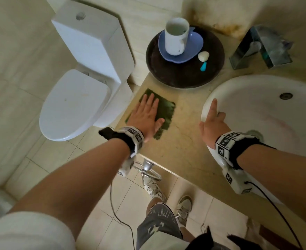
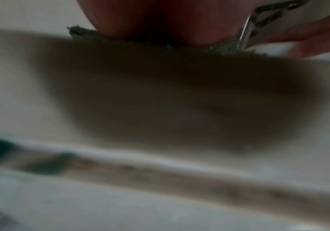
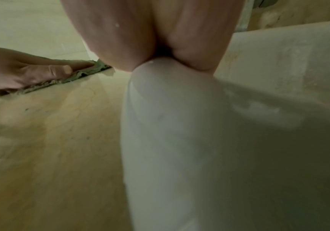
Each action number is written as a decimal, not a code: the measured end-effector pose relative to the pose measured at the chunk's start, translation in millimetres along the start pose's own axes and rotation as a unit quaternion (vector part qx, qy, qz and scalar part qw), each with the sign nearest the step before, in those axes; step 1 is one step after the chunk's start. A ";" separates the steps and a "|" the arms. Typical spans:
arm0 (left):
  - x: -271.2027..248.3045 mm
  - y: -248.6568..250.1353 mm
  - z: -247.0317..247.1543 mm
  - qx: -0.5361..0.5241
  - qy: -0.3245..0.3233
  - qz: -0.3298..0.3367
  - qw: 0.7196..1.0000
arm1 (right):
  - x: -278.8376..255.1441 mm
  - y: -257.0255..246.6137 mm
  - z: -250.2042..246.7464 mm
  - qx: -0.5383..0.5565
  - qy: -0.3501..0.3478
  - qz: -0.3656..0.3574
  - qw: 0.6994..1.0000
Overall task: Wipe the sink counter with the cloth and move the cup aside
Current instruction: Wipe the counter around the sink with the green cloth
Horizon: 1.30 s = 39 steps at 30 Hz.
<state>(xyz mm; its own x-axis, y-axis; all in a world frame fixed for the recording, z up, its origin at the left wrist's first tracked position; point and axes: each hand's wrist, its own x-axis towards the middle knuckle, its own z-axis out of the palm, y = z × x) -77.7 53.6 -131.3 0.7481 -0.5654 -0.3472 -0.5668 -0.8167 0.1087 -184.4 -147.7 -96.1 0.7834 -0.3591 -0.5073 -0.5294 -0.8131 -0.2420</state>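
A dark green cloth (image 1: 164, 109) (image 3: 61, 81) lies flat on the beige sink counter (image 1: 184, 141) near its left edge. My left hand (image 1: 146, 112) (image 3: 22, 71) presses on it with straight, spread fingers. In the left wrist view only the cloth's edge (image 2: 85, 33) shows under the palm. The white cup (image 1: 175, 36) stands upright in a blue dish (image 1: 193, 44) on a dark round tray (image 1: 184, 76) at the back of the counter, away from both hands. My right hand (image 1: 213, 123) (image 3: 150, 31) holds the sink rim (image 1: 207, 103) (image 3: 170, 109), index finger straight along it and the other fingers bent into the basin.
A metal faucet (image 1: 260, 47) stands behind the white basin. On the tray lie a small pale lump (image 1: 203, 55) and a turquoise piece (image 1: 203, 66). A white toilet (image 1: 76, 105) sits just left of the counter edge. Bare counter stretches between the cloth and the sink.
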 end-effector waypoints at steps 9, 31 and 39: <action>-51.5 -15.5 23.5 0.002 0.021 -0.098 0.995 | 7.7 6.5 11.1 -0.072 0.009 -0.009 0.997; -81.6 121.2 43.8 0.038 -0.067 0.175 0.981 | 12.4 -4.9 7.3 -0.278 -0.036 0.001 0.960; -24.8 15.1 13.1 0.030 -0.017 0.006 0.999 | 6.7 3.6 0.5 -0.050 -0.017 -0.011 0.999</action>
<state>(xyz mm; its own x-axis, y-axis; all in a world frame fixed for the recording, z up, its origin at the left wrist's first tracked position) -109.4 56.8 -133.2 0.7290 -0.5707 -0.3779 -0.5968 -0.8004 0.0576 -181.2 -152.7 -100.8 0.7814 -0.3267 -0.5318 -0.4763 -0.8627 -0.1699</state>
